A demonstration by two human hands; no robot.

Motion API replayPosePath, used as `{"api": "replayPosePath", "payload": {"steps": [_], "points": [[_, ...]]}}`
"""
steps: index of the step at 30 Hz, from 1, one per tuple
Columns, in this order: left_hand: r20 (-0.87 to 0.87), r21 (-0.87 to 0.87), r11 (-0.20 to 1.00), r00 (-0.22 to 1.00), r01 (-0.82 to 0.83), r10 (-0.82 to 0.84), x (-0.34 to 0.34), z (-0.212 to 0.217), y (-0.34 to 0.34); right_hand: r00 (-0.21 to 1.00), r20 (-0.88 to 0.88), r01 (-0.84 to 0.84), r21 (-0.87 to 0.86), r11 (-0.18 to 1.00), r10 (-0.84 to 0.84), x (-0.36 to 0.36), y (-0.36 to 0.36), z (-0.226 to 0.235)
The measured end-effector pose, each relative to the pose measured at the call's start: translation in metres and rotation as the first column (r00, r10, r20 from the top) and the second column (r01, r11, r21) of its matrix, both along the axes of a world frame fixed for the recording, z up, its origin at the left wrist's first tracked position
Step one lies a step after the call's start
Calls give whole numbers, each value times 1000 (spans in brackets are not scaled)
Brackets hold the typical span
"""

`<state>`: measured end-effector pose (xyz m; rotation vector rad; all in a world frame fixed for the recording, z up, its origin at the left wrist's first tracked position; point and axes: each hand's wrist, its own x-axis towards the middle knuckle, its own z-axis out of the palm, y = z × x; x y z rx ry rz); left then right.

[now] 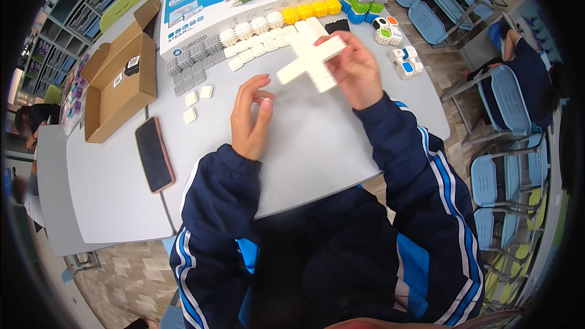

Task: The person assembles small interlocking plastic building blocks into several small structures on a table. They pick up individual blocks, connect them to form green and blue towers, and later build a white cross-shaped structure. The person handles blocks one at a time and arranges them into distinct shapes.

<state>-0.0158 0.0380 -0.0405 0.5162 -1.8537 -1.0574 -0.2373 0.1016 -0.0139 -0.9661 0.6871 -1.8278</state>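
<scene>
A white cross-shaped piece built of studded blocks [309, 60] is raised over the table, tilted. My right hand [361, 76] pinches its right arm between thumb and fingers. To the left of the piece, my left hand [248, 119] hovers empty, its fingers loosely curled and apart from the thumb. Behind the cross stand rows of white blocks [259, 24], yellow blocks [311, 10] and grey blocks [196, 55]. Flat white tiles [236, 63] lie in front of the white row, and a few loose ones [191, 97] lie nearer the left.
A large blue and white box [244, 0] fills the table's back. An open cardboard box [116, 79] and a phone [155, 155] lie left. Green blocks [363, 8] and white modules with coloured faces [405, 62] stand right. Blue chairs [512, 100] and other people are beyond.
</scene>
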Motion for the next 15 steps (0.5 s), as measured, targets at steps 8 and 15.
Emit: {"api": "replayPosePath", "payload": {"steps": [8, 15], "points": [[-168, 410, 908, 986, 81, -12, 11, -4, -2, 957, -178, -204, 144, 968, 228, 32, -9, -35], [-137, 477, 877, 990, 54, 13, 23, 3, -1, 922, -271, -192, 296, 936, 275, 34, -3, -27]]}}
